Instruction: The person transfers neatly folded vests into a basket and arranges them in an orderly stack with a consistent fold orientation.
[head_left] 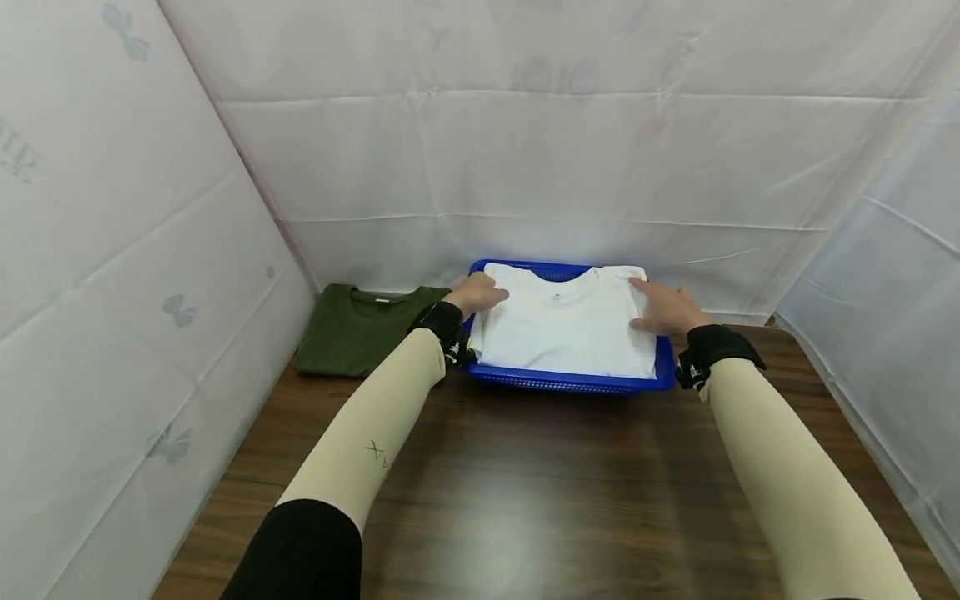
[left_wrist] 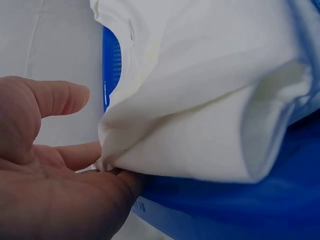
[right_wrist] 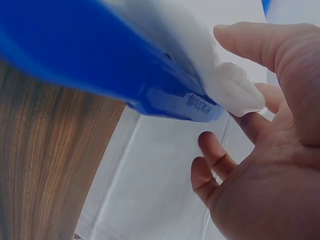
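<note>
A folded white T-shirt (head_left: pixel 566 321) lies collar-away in a blue plastic basket (head_left: pixel 570 381). My left hand (head_left: pixel 477 293) is at the shirt's left edge. In the left wrist view the thumb stands raised, apart from the cloth, while the fingers (left_wrist: pixel 82 155) reach under a corner of the shirt (left_wrist: pixel 185 140). At the opposite edge is my right hand (head_left: pixel 667 308), its thumb spread over the shirt. Seen from the right wrist, some fingertips touch the underside of a bulging white fold (right_wrist: pixel 235 90) beside the basket rim (right_wrist: pixel 165 100); the other fingers are loosely bent.
Left of the basket, a folded dark green T-shirt (head_left: pixel 352 333) rests on the brown wood-grain table (head_left: pixel 510 483). White sheeting (head_left: pixel 525 167) rises close behind the basket, with more sheeting along the left and right sides.
</note>
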